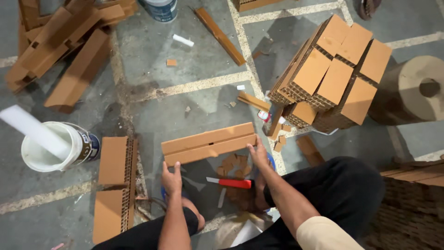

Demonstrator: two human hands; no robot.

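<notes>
A grey concrete floor (194, 55) crossed by pale joint lines spreads under a person seated low, dark trousers (342, 190) bent at the knee. At upper right stands a tall stack of corrugated cardboard blocks (333, 78), honeycomb edges showing, beside a large roll of brown paper (416, 90) lying on its side. A loose heap of cardboard strips (60, 41) fills the upper left corner, and two flat cardboard pieces (115, 185) lie end to end at lower left. A white bucket (51, 148) with a white stick slanting out of it sits just left of them (its contents look pale and smooth).

At the centre lies a long cardboard panel (210, 143), made of two strips side by side, resting on the floor directly in front of the person. The left hand (172, 178) presses on the panel's near left corner, fingers spread and flat rather than wrapped around it. The right hand (259, 155) rests on the near right end, fingers extended over the edge, palm down; neither hand closes around the panel.

Between the forearms, a utility knife (231, 183) with a red handle lies on the floor amid small cardboard offcuts (233, 165). A single long cardboard strip (219, 34) lies at an angle near the top, a small white tube (183, 40) to its left.
</notes>
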